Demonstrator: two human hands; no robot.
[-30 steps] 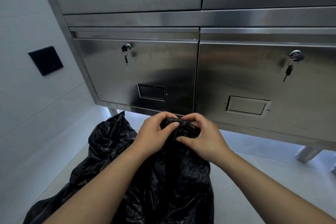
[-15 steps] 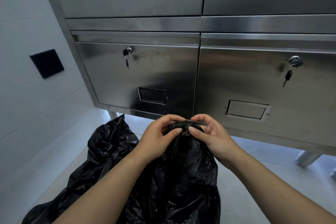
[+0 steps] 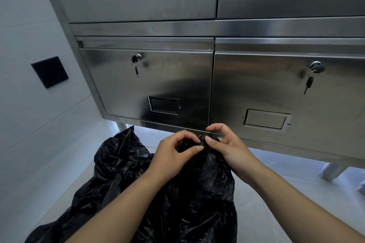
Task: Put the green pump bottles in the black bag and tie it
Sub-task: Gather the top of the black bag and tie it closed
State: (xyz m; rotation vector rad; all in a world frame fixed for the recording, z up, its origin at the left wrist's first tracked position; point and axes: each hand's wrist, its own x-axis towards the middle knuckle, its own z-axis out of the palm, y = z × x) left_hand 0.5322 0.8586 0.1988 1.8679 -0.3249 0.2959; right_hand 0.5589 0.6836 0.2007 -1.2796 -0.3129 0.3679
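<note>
Hands meet at the gathered top of the black bag (image 3: 197, 193), just below the steel cabinet (image 3: 158, 77): left hand (image 3: 173, 156) and right hand (image 3: 227, 146) each pinch the bunched plastic between thumb and fingers.

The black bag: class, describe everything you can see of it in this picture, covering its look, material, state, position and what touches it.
The black bag looks like thin, crinkled, glossy plastic. It stands on the pale floor in front of a steel cabinet. Its top is gathered into a tight bunch, pinched between the left hand and right hand. Loose black plastic spreads to the left. Its contents are hidden; no bottles show.
</note>
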